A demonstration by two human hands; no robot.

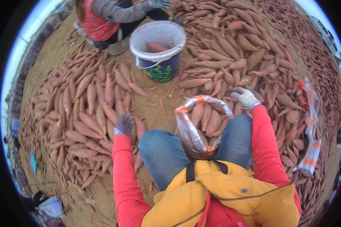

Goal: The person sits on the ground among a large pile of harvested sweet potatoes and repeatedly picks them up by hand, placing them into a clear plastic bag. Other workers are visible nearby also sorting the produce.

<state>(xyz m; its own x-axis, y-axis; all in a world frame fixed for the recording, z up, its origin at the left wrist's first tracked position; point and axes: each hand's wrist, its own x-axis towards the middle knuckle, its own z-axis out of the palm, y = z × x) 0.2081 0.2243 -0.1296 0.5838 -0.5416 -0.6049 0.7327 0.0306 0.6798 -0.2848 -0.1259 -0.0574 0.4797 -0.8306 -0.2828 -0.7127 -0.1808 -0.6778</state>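
My left hand (pixel 124 124), in a grey glove, is at the right edge of the left heap of sweet potatoes (pixel 86 129); its fingers look curled, and whether they hold anything is unclear. Over the right-hand heap of sweet potatoes (pixel 216 63) reaches my right hand (pixel 245 97), in a glove with a striped cuff, its fingers close to the roots; a grip cannot be made out. Between my knees stands a silver and orange plastic bag (pixel 184 129) with its mouth rolled wide, holding several sweet potatoes (pixel 207 119).
Ahead is a white-rimmed bucket (pixel 170 66) with a sweet potato (pixel 157 47) inside. Beyond it, a gloved co-worker (pixel 102 25) crouches. Flattened plastic bags (pixel 311 127) lie on the heap at the right. A white container (pixel 51 207) sits at lower left.
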